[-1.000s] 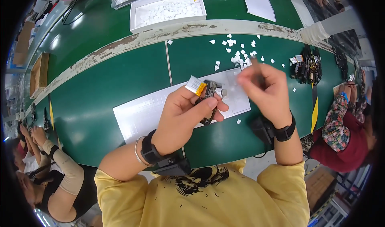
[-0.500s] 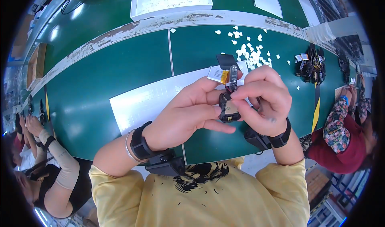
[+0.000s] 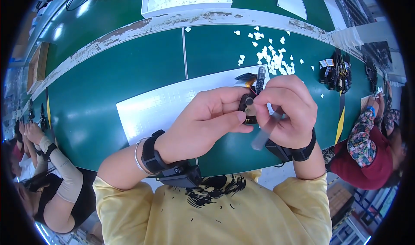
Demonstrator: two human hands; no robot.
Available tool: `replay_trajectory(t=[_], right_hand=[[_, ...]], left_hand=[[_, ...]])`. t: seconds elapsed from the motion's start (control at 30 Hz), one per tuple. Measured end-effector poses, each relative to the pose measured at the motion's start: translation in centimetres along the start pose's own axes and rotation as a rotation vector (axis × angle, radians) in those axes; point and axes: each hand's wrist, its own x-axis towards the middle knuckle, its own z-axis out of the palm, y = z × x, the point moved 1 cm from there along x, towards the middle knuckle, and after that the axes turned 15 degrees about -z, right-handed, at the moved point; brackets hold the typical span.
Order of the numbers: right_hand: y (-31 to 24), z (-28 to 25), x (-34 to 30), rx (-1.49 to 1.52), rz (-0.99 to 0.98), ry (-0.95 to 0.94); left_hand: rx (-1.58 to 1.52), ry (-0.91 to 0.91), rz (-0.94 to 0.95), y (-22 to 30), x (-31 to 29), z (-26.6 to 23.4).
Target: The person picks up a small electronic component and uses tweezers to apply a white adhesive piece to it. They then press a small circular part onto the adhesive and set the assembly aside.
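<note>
Between its thumb and fingers, my left hand [image 3: 203, 124] grips a small black electronic device [image 3: 248, 116], its open side turned up. A narrow circuit board [image 3: 260, 80] with thin wires stands out from the far end. Beside that board is a dark flap [image 3: 245, 78] with a silvery, orange-edged part under it. My right hand [image 3: 288, 108] is closed, thumb and forefinger tips at a small round dark part [image 3: 249, 101] on the device. A slim grey strip [image 3: 264, 136], smeared by motion, sticks out from under its curled fingers; its kind cannot be made out.
A white sheet [image 3: 160, 111] lies under my hands on the green table [image 3: 99, 93]. Small white stickers [image 3: 276, 62] are scattered beyond. Black devices [image 3: 336, 72] are bunched at right, and a white box [image 3: 186, 12] stands behind the raised ledge. People work on both sides.
The device has tilted and the dark flap beside its board has folded over, covering most of the silvery part. The grey strip in my right hand has swung out toward me.
</note>
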Motion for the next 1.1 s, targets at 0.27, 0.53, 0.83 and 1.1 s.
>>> replay_trajectory(t=[0.27,0.53,0.83,1.1], right_hand=[[0.4,-0.1,-0.3,-0.009,-0.076,-0.069],[0.2,0.4,-0.7,-0.067,0.078,-0.046],[-0.7,0.6,-0.7,0.197,0.192,0.057],[-0.1,-0.2,-0.6,0.235,0.385,-0.077]], left_hand=[[0.054,0.066,0.051,-0.2,0.3,0.5],[0.806,0.423,0.13,0.7,-0.5,1.5],[0.2,0.302,0.045,0.7,0.3,-0.1],[0.216,0.367,0.149,1.5,0.3,-0.1]])
